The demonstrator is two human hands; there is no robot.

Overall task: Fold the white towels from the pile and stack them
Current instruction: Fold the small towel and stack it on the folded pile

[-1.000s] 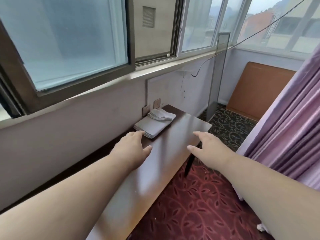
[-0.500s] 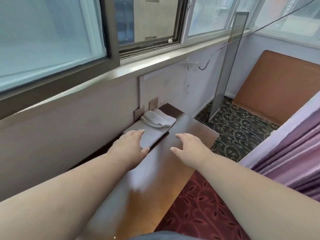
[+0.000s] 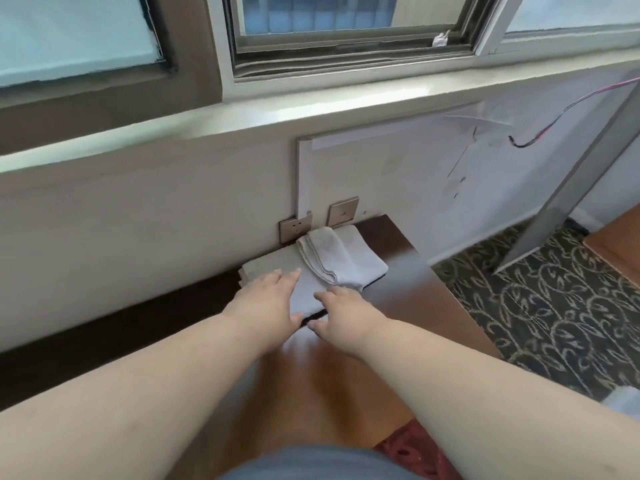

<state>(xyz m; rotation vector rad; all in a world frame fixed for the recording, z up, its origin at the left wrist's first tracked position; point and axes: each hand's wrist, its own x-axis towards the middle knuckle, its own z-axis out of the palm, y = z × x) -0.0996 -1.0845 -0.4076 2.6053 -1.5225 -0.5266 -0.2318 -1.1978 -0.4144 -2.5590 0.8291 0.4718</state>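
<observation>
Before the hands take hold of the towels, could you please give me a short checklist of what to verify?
1. Both hands at the stack: left hand and right hand lie on its near edge. Ok.
2. Hands open, nothing held. Ok.
3. Loosely folded towel sits on top of the flat towel stack. Ok.
4. Bare tabletop to the right for folding. Ok.
5. Wall sockets touch the stack's back edge. Cannot tell.

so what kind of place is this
Probably a hotel room or similar lodging: folded white towels lie on a dark wooden desk under a window, with wall sockets behind and patterned carpet on the floor.
</observation>
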